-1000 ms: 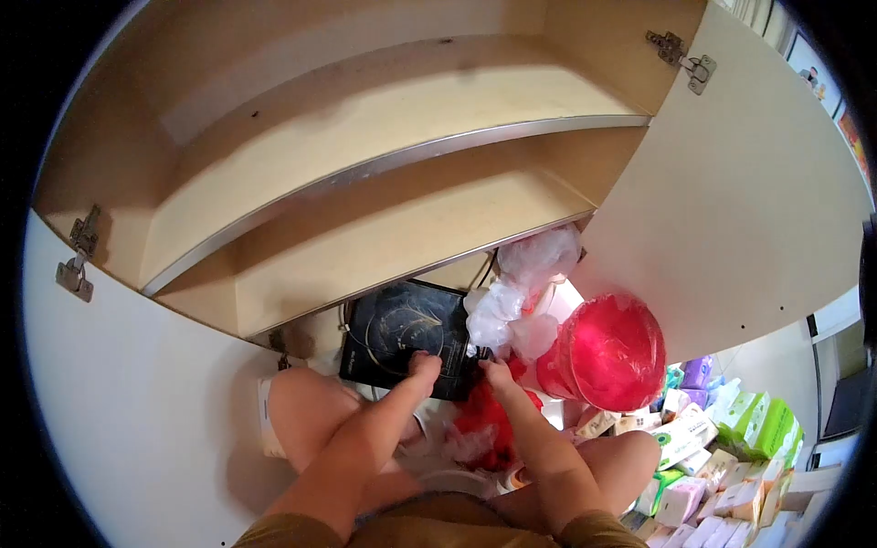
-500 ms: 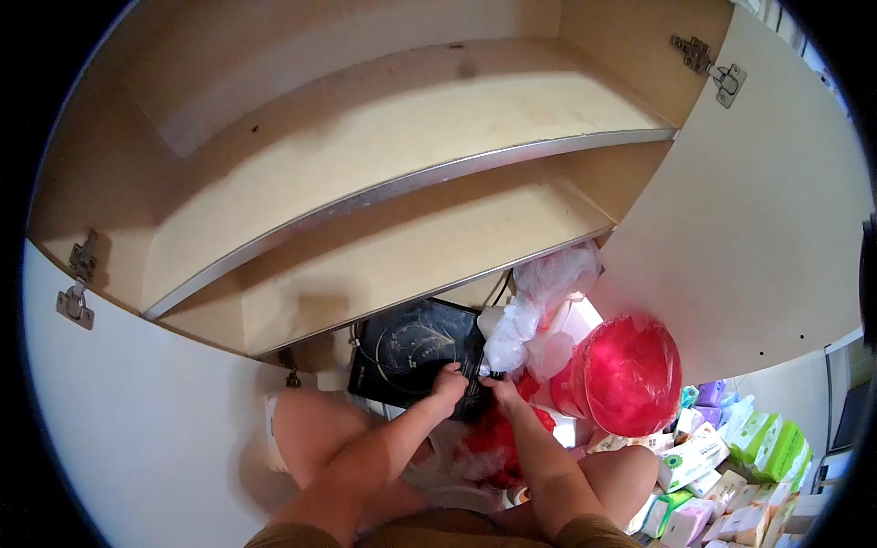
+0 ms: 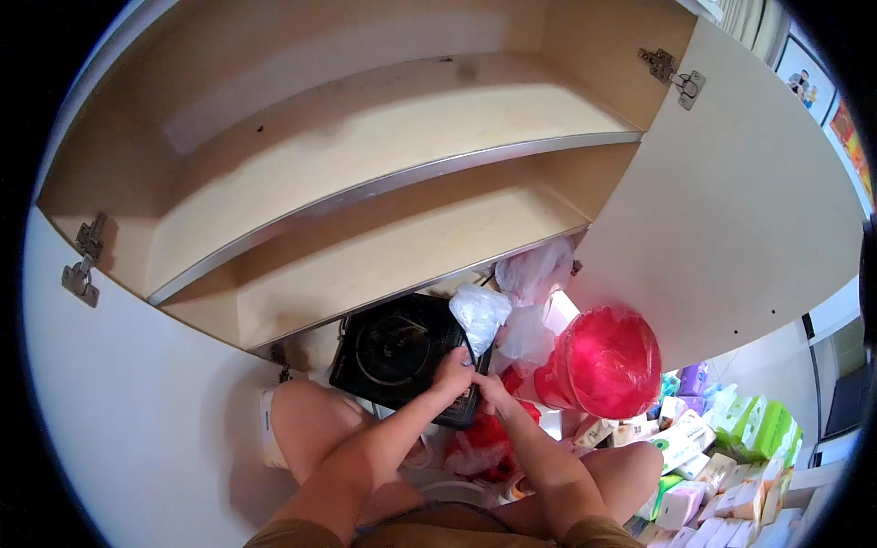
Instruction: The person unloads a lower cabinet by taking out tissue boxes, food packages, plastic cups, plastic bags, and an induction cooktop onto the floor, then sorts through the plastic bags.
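A black induction cooker point(image 3: 391, 349) with a dusty round ring on its top lies tilted before the cabinet's bottom opening. My left hand point(image 3: 452, 373) is over its right end, with the fingers closed. Just beside it, my right hand point(image 3: 494, 395) is closed at the cooker's right edge. The fingertips of both hands come together there, and whatever they pinch is too small to make out. White plastic bags point(image 3: 481, 315) bunch up right behind my hands. Below them lies a red plastic bag point(image 3: 480, 449), between my bent legs.
Above is a cabinet shelf point(image 3: 393, 137) with a metal front edge. A cabinet door point(image 3: 731, 201) stands open on the right, another door point(image 3: 155, 402) on the left. A red bucket point(image 3: 610, 361) lined with clear plastic stands right of my hands. Several tissue packs point(image 3: 758, 429) lie beyond.
My left hand has moved to the right, up to my right hand. The cooker appears larger and shifted toward me. The view has turned slightly to the right.
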`<state>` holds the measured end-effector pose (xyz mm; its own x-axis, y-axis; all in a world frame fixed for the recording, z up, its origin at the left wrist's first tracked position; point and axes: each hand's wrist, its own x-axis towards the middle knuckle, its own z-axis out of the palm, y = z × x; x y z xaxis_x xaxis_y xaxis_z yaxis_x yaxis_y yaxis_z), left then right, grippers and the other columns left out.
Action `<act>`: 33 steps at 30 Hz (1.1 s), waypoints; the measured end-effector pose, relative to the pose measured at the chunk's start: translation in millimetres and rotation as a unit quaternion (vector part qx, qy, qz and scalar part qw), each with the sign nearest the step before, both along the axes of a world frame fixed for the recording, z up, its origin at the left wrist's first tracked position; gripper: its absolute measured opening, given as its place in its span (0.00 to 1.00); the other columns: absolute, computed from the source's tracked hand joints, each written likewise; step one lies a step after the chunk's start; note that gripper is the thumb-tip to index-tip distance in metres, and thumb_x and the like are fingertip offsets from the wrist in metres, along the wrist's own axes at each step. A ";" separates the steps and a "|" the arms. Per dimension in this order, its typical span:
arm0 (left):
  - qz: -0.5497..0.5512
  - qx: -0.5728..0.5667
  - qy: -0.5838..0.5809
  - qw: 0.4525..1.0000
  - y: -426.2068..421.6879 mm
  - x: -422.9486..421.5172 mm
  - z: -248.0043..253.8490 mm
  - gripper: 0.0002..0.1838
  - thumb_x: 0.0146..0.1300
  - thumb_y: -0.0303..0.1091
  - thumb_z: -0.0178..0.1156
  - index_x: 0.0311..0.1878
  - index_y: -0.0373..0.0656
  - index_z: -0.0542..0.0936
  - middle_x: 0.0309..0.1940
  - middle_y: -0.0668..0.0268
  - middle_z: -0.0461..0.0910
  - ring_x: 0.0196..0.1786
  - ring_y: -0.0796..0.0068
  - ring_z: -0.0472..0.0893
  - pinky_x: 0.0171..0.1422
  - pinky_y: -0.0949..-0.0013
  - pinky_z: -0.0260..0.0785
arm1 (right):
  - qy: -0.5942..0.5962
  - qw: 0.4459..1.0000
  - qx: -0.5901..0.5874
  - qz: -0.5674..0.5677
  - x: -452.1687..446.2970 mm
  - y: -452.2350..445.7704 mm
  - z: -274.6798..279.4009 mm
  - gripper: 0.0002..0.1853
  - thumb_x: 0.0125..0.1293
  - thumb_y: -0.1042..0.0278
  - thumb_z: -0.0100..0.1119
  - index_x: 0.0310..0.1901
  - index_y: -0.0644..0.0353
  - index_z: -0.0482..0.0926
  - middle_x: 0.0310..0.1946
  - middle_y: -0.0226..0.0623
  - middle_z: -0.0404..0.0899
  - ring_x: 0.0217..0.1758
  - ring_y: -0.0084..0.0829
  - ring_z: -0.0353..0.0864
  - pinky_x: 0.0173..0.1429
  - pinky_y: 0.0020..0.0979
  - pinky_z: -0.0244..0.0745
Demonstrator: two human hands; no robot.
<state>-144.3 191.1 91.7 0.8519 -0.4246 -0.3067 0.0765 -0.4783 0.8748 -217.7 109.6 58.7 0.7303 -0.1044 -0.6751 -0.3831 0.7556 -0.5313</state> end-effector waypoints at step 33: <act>-0.037 -0.027 -0.239 0.970 5.4 5.4 23.7 0.15 0.42 0.26 0.57 0.37 0.41 0.73 0.35 0.57 0.74 0.33 0.68 0.76 0.36 0.69 0.66 | -0.129 0.986 -0.047 -0.099 -39.4 72.2 30.0 0.21 0.51 0.78 0.56 0.47 0.59 0.61 0.38 0.34 0.71 0.43 0.33 0.70 0.47 0.35 0.67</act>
<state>-138.9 196.5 115.4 0.8580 -0.4941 0.1405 -0.3768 -0.4192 0.8260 -257.1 181.8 88.7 0.8357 -0.3151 -0.4497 -0.0757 0.7451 -0.6627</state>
